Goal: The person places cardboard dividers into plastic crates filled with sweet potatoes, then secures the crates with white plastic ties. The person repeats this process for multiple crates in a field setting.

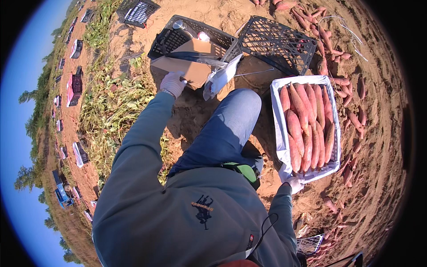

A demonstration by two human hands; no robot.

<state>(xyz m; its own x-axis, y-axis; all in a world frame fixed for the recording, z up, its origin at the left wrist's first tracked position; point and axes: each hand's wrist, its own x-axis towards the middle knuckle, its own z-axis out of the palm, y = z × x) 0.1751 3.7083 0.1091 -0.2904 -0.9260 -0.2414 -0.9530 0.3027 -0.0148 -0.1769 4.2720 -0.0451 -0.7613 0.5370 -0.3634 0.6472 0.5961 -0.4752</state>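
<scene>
My left hand [173,84], in a pale glove, grips the near left edge of the brown cardboard sheets [186,70]. These sheets lie across a black plastic crate [230,39], partly over its near side. Against their right end leans a white plastic bag [222,78]. At my right, a crate lined with white sheeting [279,111] is filled with long reddish sweet potatoes [302,110] laid side by side. My gloved right hand [295,184] holds the near rim of this lined crate; some of its fingers are hidden.
Beyond my bent knee [245,100], an empty black crate [277,41] is tipped on its side. Loose sweet potatoes [355,121] lie along the soil at right. Cut vines [113,110] cover the left ground. A metal bottle [179,25] lies in the far crate.
</scene>
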